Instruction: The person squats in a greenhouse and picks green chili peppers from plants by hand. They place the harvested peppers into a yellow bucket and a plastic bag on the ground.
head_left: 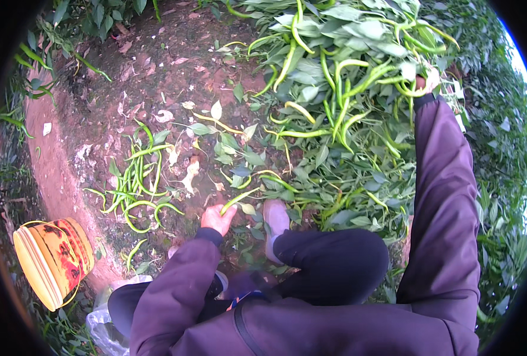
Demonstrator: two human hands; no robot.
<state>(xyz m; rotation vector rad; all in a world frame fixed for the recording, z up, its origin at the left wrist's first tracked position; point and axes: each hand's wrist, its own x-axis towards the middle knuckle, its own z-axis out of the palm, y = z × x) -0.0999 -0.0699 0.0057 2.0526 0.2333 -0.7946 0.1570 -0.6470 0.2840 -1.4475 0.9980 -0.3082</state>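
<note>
My left hand [217, 219] pinches a long green chili pepper [239, 200] between thumb and fingers, just above the soil. To its left lies a loose pile of picked green chili peppers [134, 180] on the ground. At the upper right my right hand [421, 83] is at the end of the outstretched arm, partly hidden by peppers and stems; its grasp is not clear. Around and left of it, leafy pepper plants [348, 44] lie heaped, with many long green peppers hanging among the leaves. A few peppers and fallen leaves lie between the pile and the heap.
A yellow and red patterned bucket [68, 253] with a handle lies tipped at the lower left. Next to my leg is a clear plastic bag [105, 320]. My shoe [276, 218] rests beside the heap. More pepper plants [503, 147] stand along the right and upper left [99, 15].
</note>
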